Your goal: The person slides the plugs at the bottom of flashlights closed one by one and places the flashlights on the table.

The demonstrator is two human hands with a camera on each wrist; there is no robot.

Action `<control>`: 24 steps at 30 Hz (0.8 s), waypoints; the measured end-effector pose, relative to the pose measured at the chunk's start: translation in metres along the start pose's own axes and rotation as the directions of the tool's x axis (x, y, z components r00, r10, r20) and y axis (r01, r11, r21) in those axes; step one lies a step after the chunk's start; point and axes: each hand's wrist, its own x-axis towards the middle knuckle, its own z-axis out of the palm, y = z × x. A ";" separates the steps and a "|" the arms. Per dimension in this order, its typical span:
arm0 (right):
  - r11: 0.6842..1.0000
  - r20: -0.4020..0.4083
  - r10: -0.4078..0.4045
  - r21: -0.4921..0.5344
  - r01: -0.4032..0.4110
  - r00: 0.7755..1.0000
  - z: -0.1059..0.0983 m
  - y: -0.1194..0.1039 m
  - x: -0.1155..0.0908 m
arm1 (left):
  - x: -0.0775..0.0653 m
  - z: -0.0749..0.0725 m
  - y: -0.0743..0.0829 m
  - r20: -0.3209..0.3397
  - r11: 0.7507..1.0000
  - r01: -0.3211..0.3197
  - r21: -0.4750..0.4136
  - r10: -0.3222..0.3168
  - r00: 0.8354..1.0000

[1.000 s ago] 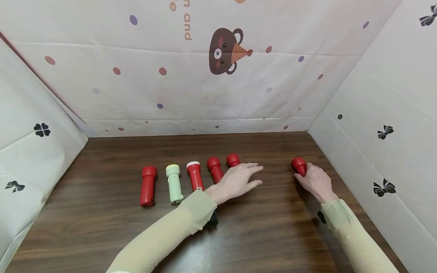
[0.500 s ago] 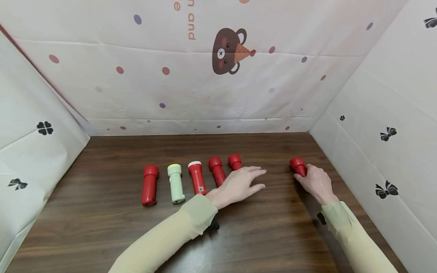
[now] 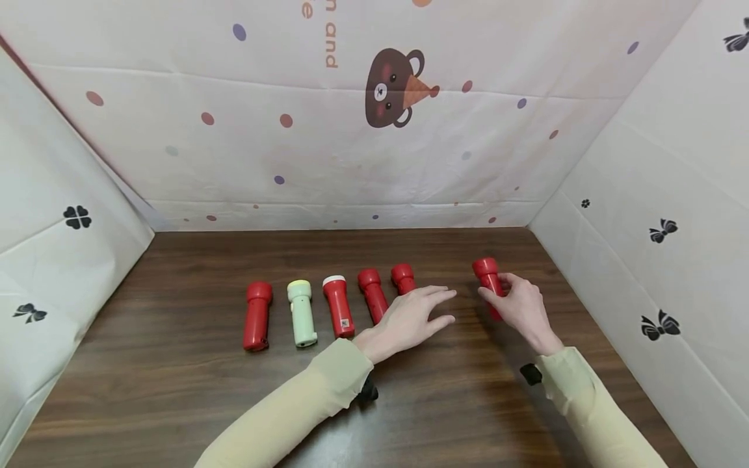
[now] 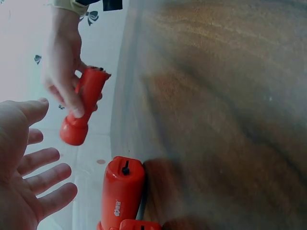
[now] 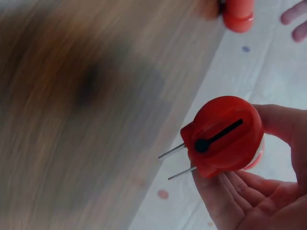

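My right hand (image 3: 523, 313) grips a red flashlight (image 3: 486, 270) between thumb and fingers, at the right of the table. In the right wrist view, two metal prongs (image 5: 176, 151) stick out from its tail end. My left hand (image 3: 409, 317) has its fingers spread and holds nothing. It overlaps the lower part of a red flashlight (image 3: 402, 277) at the right end of a row. Leftward along that row lie another red flashlight (image 3: 372, 294), a red flashlight with a white rim (image 3: 339, 309), a pale green flashlight (image 3: 302, 318) and a red flashlight (image 3: 256, 317).
The dark wooden table (image 3: 175, 390) is bounded by a white patterned back wall (image 3: 328, 156) and a white right wall (image 3: 638, 195). Another white wall (image 3: 52, 273) stands at the left. My left forearm (image 3: 287, 406) reaches across the table's front.
My right hand has lifted the red flashlight and carried it leftward, so more of its body shows. My left hand stays almost in place.
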 end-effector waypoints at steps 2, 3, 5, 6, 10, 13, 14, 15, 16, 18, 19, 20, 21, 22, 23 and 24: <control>0.999 0.000 0.003 0.042 -0.003 1.000 0.002 -0.004 -0.001 | -0.001 0.002 0.001 -0.004 1.000 0.007 -0.008 -0.007 1.000; 0.998 0.000 0.003 0.059 -0.004 1.000 0.003 -0.006 -0.001 | -0.001 0.003 0.002 -0.005 1.000 0.009 -0.012 -0.009 1.000; 0.995 0.005 0.011 0.095 -0.011 1.000 0.004 -0.009 -0.001 | -0.002 0.005 0.003 -0.009 1.000 0.010 -0.024 -0.010 1.000; 0.993 0.010 0.018 0.115 -0.019 1.000 0.004 -0.011 -0.001 | -0.002 0.006 0.004 -0.013 1.000 0.010 -0.029 -0.010 1.000; 0.977 0.053 0.052 0.205 -0.062 0.997 0.003 -0.019 -0.001 | -0.002 0.007 0.005 -0.037 0.999 0.013 -0.043 -0.014 0.999; 0.961 0.092 0.082 0.257 -0.103 0.992 0.002 -0.027 -0.002 | -0.003 0.007 0.005 -0.057 0.999 0.017 -0.045 -0.019 0.998; 0.956 0.099 0.090 0.270 -0.114 0.991 0.001 -0.029 -0.003 | -0.003 0.006 0.005 -0.065 0.999 0.016 -0.045 -0.019 0.998; 0.950 0.105 0.097 0.286 -0.123 0.990 0.001 -0.032 -0.003 | -0.004 0.006 0.005 -0.072 0.999 0.015 -0.046 -0.019 0.997; 0.944 0.111 0.103 0.301 -0.132 0.988 0.001 -0.035 -0.004 | -0.004 0.006 0.006 -0.081 0.999 0.014 -0.048 -0.018 0.997; 0.932 0.114 0.113 0.333 -0.145 0.987 -0.001 -0.040 -0.004 | -0.005 0.005 0.006 -0.100 0.998 0.010 -0.058 -0.015 0.995; 0.923 0.116 0.116 0.353 -0.150 0.987 -0.001 -0.042 -0.005 | -0.006 0.004 0.007 -0.110 0.998 0.006 -0.064 -0.013 0.994; 0.914 0.118 0.119 0.375 -0.155 0.986 -0.002 -0.045 -0.006 | -0.007 0.004 0.008 -0.122 0.998 0.002 -0.070 -0.011 0.993; 0.898 0.125 0.123 0.408 -0.165 0.984 -0.003 -0.047 -0.006 | -0.007 0.003 0.009 -0.132 0.997 -0.003 -0.077 -0.008 0.991; 0.885 0.128 0.126 0.434 -0.170 0.984 -0.004 -0.050 -0.007 | -0.007 0.002 0.010 -0.145 0.997 -0.010 -0.081 -0.002 0.989; 0.863 0.137 0.128 0.472 -0.178 0.982 -0.005 -0.052 -0.008 | -0.007 0.001 0.010 -0.156 0.996 -0.017 -0.086 0.004 0.988; 0.837 0.149 0.131 0.513 -0.190 0.980 -0.006 -0.054 -0.009 | -0.007 0.001 0.011 -0.168 0.996 -0.026 -0.087 0.011 0.986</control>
